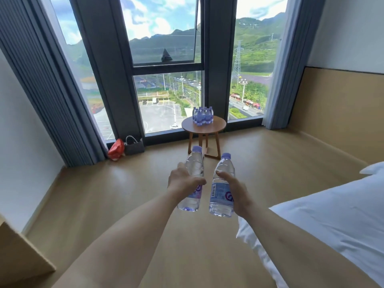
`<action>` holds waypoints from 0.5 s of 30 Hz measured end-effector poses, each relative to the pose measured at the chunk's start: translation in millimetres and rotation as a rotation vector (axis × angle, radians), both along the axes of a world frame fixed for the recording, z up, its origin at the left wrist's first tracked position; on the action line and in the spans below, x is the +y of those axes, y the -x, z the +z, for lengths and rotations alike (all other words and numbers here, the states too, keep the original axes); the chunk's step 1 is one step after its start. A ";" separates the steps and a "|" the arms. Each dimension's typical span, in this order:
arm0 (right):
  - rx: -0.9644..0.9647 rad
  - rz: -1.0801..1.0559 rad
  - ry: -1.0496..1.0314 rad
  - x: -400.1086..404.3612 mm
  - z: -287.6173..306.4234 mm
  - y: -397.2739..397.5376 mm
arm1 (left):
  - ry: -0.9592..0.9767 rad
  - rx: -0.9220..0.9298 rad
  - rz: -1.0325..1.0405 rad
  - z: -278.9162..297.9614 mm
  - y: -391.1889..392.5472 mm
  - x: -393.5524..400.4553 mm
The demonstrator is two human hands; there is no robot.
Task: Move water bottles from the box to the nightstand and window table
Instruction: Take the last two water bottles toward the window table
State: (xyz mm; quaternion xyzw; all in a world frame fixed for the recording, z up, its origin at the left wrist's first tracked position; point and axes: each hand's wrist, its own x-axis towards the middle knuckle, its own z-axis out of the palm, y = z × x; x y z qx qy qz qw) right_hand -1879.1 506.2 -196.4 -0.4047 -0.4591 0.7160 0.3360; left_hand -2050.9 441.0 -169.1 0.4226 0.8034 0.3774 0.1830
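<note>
Our hands (204, 187) each grip bottle (222, 190); desk (216, 126) cluster (202, 115) crowded, careless set-down could topple neighbours.

Place: a hotel-style bedroom, high up.
Evidence: white-sheeted bed (324, 221), padded wall panel (340, 109), floor-length curtains (52, 96), tall window (166, 80), small round table (216, 124) stocked with water bottles (202, 116).

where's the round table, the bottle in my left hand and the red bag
round table (216, 123), head view, bare right part of its wooden top
left-hand bottle (194, 163), head view, clear upper body above the fingers
red bag (116, 149), head view, middle of the bag on the floor by the window
</note>
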 end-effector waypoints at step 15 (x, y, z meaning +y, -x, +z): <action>-0.063 -0.096 0.005 260.0 -27.3 186.9 | 0.009 -0.105 -0.104 -48.8 180.5 277.4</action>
